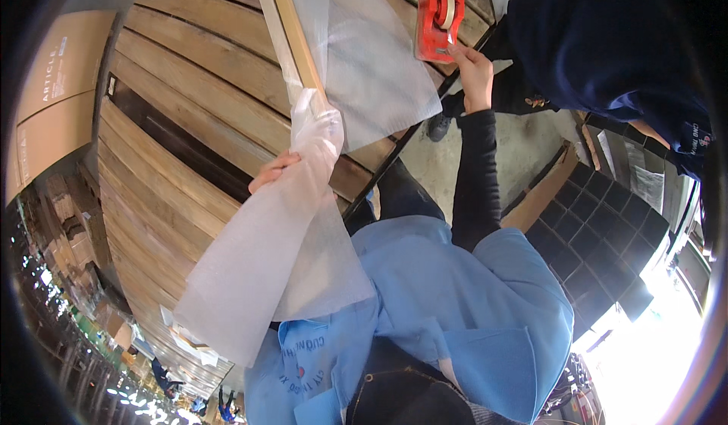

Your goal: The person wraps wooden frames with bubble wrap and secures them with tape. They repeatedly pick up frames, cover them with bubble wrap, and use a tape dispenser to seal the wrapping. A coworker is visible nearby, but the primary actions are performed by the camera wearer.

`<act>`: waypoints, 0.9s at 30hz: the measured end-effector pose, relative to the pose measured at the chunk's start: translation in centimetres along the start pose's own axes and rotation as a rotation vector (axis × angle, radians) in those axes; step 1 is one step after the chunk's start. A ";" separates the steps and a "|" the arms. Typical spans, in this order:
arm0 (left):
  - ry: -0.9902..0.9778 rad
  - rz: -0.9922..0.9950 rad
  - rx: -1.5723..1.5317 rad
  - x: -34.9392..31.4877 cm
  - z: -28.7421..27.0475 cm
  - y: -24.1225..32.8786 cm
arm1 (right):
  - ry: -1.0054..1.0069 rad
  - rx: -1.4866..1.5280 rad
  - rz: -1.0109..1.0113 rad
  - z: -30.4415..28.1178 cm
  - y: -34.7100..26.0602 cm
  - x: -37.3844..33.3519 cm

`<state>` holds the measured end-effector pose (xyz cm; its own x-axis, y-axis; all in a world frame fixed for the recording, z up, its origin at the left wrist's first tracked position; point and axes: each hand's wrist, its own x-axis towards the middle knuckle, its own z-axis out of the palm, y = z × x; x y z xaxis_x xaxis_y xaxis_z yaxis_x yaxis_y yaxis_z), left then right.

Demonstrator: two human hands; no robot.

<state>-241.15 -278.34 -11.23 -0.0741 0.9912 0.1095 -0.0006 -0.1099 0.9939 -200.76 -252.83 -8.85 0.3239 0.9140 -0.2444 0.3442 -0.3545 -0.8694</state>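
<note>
Strong daylight comes from the lower right, where the picture is burnt out to white glare. The centre is evenly lit and fairly sharp. The fisheye lens bends straight edges near the dark, round rim.

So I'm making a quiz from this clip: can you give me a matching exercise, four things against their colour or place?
Things:
1. tape dispenser
2. wooden strip
3. foam wrap
4. jacket

Descriptions:
A. light blue
B. red, at the right hand
C. white and translucent, gathered in the left hand
D. pale, lying inside clear plastic on the slatted table

Pairs: 1-B, 2-D, 3-C, 4-A
</note>
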 end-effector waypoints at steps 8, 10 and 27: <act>-0.067 -0.554 0.030 4.2 0.5 5.0 | -0.023 0.410 0.221 3.0 7.1 -3.5; -0.035 -0.540 0.098 5.3 1.4 8.2 | 0.023 0.453 0.170 3.8 8.0 -1.6; 0.147 0.013 0.303 12.0 4.1 19.9 | -0.583 0.197 -0.778 2.3 -15.7 -23.0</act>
<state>-237.98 -268.37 9.87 -0.2148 0.9663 0.1420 0.2961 -0.0741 0.9523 -215.68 -267.83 9.42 -0.4322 0.8512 0.2976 0.1075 0.3763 -0.9202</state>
